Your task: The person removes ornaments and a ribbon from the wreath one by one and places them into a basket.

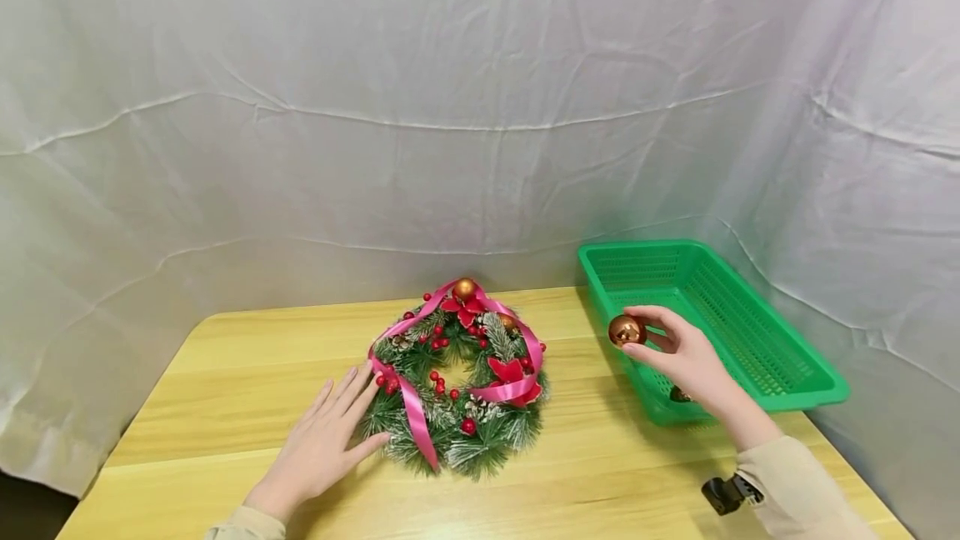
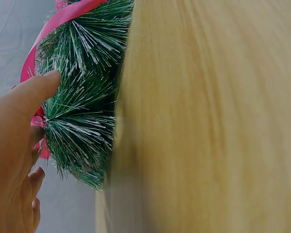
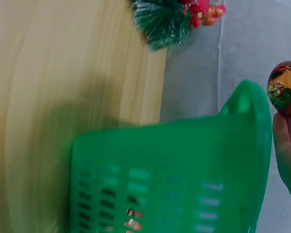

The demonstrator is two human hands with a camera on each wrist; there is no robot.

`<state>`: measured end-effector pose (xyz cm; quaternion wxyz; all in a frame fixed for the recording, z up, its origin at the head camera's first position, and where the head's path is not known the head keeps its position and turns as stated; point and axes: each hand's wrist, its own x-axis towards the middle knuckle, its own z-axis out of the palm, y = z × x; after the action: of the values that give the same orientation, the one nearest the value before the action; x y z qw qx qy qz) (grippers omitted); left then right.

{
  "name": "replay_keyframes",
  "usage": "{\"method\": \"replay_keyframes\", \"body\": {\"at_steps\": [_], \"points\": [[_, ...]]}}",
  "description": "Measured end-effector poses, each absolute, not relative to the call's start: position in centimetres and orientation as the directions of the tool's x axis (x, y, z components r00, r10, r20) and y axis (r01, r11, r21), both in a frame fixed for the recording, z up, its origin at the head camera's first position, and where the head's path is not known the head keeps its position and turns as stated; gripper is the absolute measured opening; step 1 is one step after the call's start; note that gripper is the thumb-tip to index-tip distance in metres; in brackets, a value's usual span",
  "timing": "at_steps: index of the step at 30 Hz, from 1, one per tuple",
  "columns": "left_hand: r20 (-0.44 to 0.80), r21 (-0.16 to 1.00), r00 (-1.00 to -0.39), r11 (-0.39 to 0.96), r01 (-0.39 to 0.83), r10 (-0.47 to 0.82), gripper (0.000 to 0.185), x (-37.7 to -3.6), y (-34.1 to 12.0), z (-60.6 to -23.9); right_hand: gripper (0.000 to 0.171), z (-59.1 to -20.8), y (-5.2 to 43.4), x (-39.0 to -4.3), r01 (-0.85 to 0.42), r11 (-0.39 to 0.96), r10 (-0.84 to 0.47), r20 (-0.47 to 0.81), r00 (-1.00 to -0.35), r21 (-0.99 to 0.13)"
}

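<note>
A shiny copper bauble (image 1: 626, 330) is pinched between the thumb and fingers of my right hand (image 1: 686, 357), over the near left rim of the green basket (image 1: 780, 340). In the right wrist view the same bauble (image 3: 284, 90) shows at the right edge. My left hand (image 1: 322, 436) lies with fingers spread, its fingertips at the left side of a green wreath (image 1: 480, 448). Pink ribbon (image 1: 417, 419), red berries, red flowers and a gold bauble (image 1: 465, 288) decorate the wreath. The left wrist view shows my thumb (image 2: 39, 92) overlapping the wreath's needles.
Another shiny bauble (image 1: 681, 394) lies in the basket, partly hidden by my right wrist. The wooden table (image 1: 247, 373) carries the wreath and basket. A pale cloth (image 1: 450, 107) hangs behind the table and along its right side.
</note>
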<state>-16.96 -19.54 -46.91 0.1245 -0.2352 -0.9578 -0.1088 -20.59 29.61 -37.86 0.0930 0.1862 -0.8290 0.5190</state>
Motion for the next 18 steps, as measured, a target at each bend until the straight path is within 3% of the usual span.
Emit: {"method": "replay_keyframes", "body": {"at_steps": [18], "points": [[0.295,0.136,-0.856,0.868,0.477,0.424,0.081,-17.0,-19.6,-47.0,0.052,-37.2,35.3,-19.6,-0.27,0.572,-0.106,0.257,-0.961,-0.775]]}}
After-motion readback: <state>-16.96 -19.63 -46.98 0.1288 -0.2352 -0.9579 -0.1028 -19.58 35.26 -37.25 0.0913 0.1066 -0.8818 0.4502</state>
